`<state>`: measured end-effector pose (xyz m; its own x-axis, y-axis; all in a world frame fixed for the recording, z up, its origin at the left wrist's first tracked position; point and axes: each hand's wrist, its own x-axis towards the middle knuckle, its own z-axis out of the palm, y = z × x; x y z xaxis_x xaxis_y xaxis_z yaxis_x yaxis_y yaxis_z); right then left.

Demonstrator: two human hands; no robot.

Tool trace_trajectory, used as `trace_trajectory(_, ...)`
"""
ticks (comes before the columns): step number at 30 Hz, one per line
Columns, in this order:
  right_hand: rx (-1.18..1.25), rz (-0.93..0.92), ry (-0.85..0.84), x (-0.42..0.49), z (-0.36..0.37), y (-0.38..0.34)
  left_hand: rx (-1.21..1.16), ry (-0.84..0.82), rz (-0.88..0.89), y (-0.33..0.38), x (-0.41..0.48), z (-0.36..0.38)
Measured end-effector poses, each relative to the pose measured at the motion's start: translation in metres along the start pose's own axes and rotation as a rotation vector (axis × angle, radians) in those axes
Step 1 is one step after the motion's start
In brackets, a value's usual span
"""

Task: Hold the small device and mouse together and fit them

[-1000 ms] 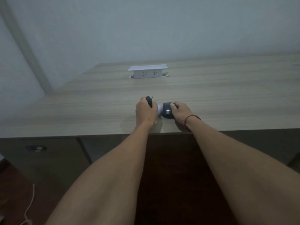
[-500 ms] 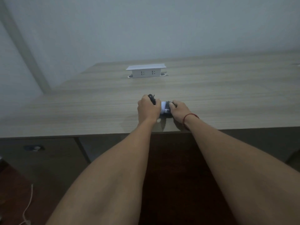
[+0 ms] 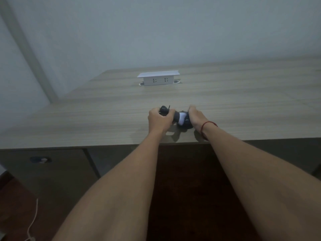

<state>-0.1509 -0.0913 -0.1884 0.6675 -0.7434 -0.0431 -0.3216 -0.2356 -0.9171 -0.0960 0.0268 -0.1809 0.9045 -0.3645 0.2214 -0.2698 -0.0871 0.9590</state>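
Near the counter's [image 3: 86, 122] front edge, the left hand [image 3: 159, 121] grips the bundle's dark end; the right hand [image 3: 196, 117] clutches the black-and-white sock bundle [image 3: 182, 120], whose white lettering is unreadable.

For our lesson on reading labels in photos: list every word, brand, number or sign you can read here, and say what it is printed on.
Small white mark on the dark and white bundle held between the left hand and right hand: too blurred to read.
White socket box on the desk: only plug holes, no readable text.
Nothing else carries writing.
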Motion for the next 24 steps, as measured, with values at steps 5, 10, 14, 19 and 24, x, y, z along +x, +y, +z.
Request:
trace_trajectory(5,0.078,0.023,-0.022,-0.002,0.000,0.002,-0.097,-0.008,-0.004,0.008,-0.002,0.007)
trace_trajectory(10,0.061,0.014,-0.017,-0.003,0.000,0.001,0.160,0.096,0.081,-0.003,-0.002,0.011)
trace_trajectory(14,-0.039,0.016,-0.005,-0.004,0.005,0.001,0.115,0.211,0.071,-0.004,0.004,0.004)
trace_trajectory(19,-0.119,-0.034,0.043,-0.003,0.009,0.002,-0.063,0.279,-0.003,-0.008,0.010,0.002)
trace_trajectory(24,-0.102,-0.082,0.193,-0.008,0.018,0.010,0.025,0.281,0.037,-0.017,0.010,-0.002)
